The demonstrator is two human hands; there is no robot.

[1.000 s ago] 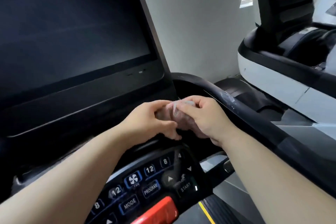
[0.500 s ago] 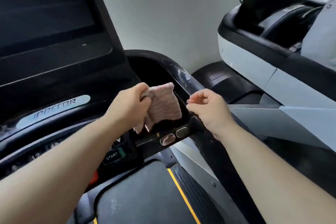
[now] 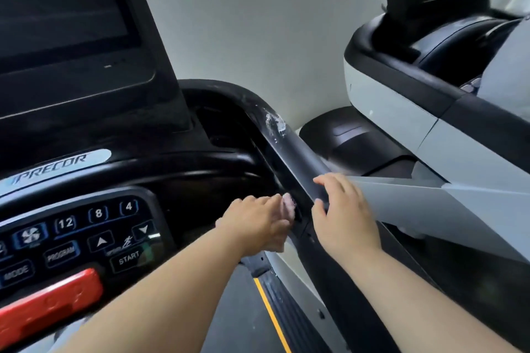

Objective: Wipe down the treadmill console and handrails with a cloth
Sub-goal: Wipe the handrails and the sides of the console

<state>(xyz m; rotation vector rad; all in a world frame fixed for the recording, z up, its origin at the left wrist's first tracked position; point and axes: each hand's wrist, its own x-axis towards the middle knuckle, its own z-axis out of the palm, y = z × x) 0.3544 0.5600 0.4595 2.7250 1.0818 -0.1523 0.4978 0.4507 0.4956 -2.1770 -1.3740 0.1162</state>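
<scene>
While the left hand (image 3: 259,219) presses the cloth (image 3: 289,203), the right hand (image 3: 342,216) cups the handrail (image 3: 301,157).

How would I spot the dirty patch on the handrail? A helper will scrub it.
Start at the big dark console screen, then follow the curved black handrail running rightward from its base. Just past the bend sits a whitish crusty smear, the only pale blotch on that glossy black rail.

A second machine (image 3: 401,112), white with black trim, stands to the right before a pale wall (image 3: 243,23)
</scene>
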